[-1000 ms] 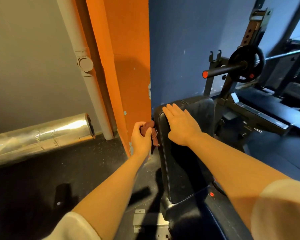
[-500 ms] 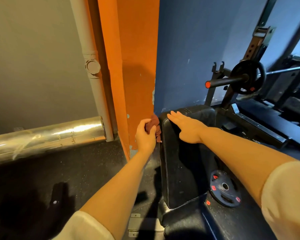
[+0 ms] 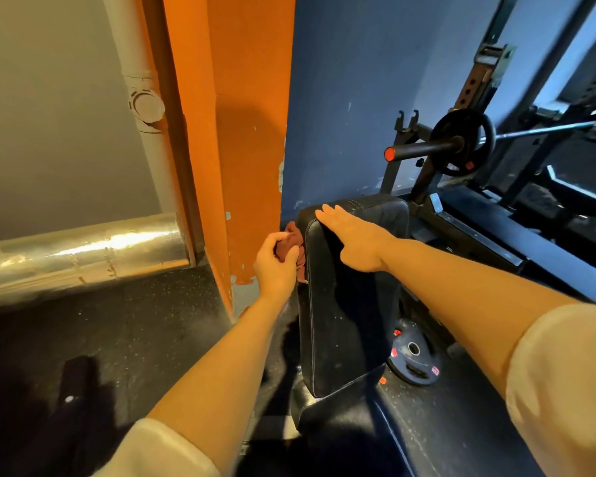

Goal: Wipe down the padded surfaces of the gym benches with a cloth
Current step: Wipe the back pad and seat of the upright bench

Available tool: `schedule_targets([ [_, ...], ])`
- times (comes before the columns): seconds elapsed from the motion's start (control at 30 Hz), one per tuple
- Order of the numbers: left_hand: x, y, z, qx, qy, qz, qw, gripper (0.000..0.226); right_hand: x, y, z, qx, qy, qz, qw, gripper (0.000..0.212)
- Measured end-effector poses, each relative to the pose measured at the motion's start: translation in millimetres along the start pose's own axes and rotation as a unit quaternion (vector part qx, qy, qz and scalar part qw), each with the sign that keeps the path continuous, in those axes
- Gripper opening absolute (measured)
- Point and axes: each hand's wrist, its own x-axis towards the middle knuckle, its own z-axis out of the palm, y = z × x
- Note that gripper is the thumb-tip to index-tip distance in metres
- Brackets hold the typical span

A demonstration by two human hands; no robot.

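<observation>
While the cloth (image 3: 291, 243) is bunched in the left hand (image 3: 276, 266), its reddish folds press against the left side edge of the pad (image 3: 348, 304), near the pad's top corner. The left fingers (image 3: 278, 239) are curled round the cloth, thumb over it, clamping it in a wad. To do this stroke well, the person would likely keep the wad flat against the narrow side face and draw it along the stitched seam, letting the other hand hold the pad from rocking. Spreading the cloth a little might cover more of the edge per pass. The right hand (image 3: 353, 237) lies flat on the upper part of the pad, just right of the cloth, fingers straight and together, pointing toward the corner, holding nothing. Both forearms reach forward from pale sleeves, the left wrist bent slightly inward. Left of the cloth stands an orange pillar (image 3: 241, 132); below right of the pad a plate (image 3: 414, 356) lies on the floor.
</observation>
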Motion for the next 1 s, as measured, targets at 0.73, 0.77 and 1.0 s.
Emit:
schedule_targets([
  [0.73,-13.6,-46.3,-1.9,0.1,-0.121,-0.056,0.986,0.008,-0.4,-5.6,3.1,-0.003,0.01,0.015,1.0,0.086],
  [0.77,-16.7,-53.7,-8.5,0.109,-0.118,-0.078,0.984,0.006,-0.1,-5.5,3.8,-0.002,0.011,0.014,1.0,0.087],
  [1.0,12.8,-4.8,-0.8,-0.027,-0.034,0.019,0.999,0.026,0.7,-5.0,5.8,0.002,0.01,0.017,1.0,0.087],
])
